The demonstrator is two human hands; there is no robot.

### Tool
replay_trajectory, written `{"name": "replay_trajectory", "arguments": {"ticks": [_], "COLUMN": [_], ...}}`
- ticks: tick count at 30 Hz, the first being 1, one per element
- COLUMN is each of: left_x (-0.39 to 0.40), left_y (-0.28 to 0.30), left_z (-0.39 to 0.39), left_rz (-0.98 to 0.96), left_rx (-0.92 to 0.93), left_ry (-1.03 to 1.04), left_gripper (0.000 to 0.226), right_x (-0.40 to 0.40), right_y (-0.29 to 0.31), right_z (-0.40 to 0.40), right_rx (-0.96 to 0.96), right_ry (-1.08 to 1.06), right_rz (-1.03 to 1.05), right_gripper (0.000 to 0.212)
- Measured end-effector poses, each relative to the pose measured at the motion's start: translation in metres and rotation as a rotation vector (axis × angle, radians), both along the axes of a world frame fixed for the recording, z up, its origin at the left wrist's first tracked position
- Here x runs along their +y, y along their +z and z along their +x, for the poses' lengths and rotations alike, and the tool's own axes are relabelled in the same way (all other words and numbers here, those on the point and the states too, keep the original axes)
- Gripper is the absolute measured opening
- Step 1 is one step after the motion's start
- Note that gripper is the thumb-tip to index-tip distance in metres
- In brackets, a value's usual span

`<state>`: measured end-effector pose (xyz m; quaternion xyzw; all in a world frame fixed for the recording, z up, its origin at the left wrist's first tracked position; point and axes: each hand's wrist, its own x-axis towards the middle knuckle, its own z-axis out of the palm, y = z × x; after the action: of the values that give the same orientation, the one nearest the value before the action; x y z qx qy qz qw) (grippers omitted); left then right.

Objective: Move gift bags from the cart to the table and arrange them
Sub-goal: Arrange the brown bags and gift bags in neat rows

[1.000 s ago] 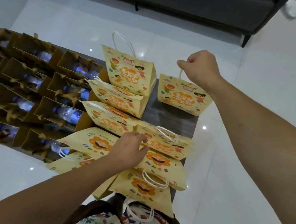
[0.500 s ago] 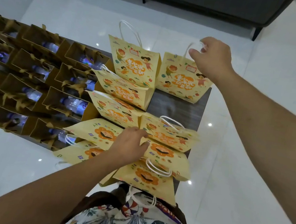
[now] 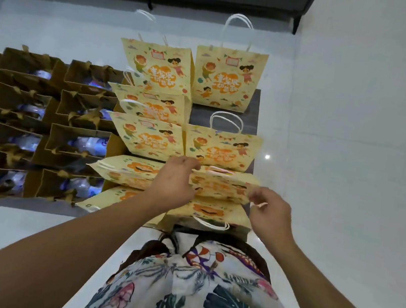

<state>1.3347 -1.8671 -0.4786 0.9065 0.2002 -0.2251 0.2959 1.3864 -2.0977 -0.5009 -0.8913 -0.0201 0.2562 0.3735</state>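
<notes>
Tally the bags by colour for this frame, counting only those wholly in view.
Yellow printed paper gift bags: 9
Brown paper bags: 8, with more cut off at the left edge
Total: 17

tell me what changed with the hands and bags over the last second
The right hand let go of the far right bag, now standing beside the far left bag, and came back to the near bag, pinching at its right end. The left hand stayed on that bag. The brown bags did not move.
</notes>
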Motion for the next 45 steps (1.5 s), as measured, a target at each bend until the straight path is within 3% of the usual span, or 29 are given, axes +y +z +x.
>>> {"name": "replay_trajectory", "arguments": {"ticks": [4, 6, 8, 17, 21, 26, 33, 36, 40, 42, 45], "left_x": [-0.006, -0.009, -0.012, -0.015, -0.016, -0.028, -0.035, -0.031, -0.022, -0.019, -0.015], "left_y": [-0.002, -0.004, -0.007, -0.014, -0.012, -0.003, 0.000, 0.002, 0.002, 0.003, 0.006], "left_z": [-0.032, -0.047, -0.061, -0.102, -0.105, -0.090, -0.078, -0.076, -0.072, -0.070, -0.062], "left_rz": [0.044, 0.054, 0.055, 0.138, 0.154, 0.096, 0.104, 0.109, 0.092, 0.084, 0.099], "left_rx": [-0.044, -0.057, -0.060, -0.067, -0.069, -0.066, -0.050, -0.041, -0.061, -0.065, -0.066], "left_ry": [-0.055, -0.088, -0.119, -0.134, -0.122, -0.186, -0.278, -0.269, -0.196, -0.161, -0.143], "left_gripper": [0.054, 0.052, 0.051, 0.043, 0.046, 0.055, 0.048, 0.046, 0.046, 0.046, 0.044], "right_x": [-0.008, -0.007, -0.003, 0.006, 0.022, 0.045, 0.025, 0.018, 0.035, 0.052, 0.070], "right_y": [-0.021, -0.035, -0.044, -0.052, -0.025, 0.013, 0.036, 0.037, 0.042, 0.047, 0.042], "right_z": [-0.052, -0.061, -0.062, -0.047, -0.054, -0.075, -0.074, -0.060, -0.022, -0.007, 0.007], "right_rx": [-0.058, -0.061, -0.044, 0.073, 0.014, 0.025, -0.043, -0.128, -0.221, -0.152, -0.039], "right_ry": [0.404, 0.499, 0.449, 0.371, 0.341, 0.208, 0.106, 0.050, 0.138, 0.247, 0.370], "right_rz": [-0.136, -0.204, -0.267, -0.328, -0.273, 0.069, 0.094, -0.001, -0.131, -0.114, -0.169], "right_gripper": [0.041, 0.038, 0.027, 0.024, 0.030, 0.044, 0.032, 0.030, 0.064, 0.074, 0.056]}}
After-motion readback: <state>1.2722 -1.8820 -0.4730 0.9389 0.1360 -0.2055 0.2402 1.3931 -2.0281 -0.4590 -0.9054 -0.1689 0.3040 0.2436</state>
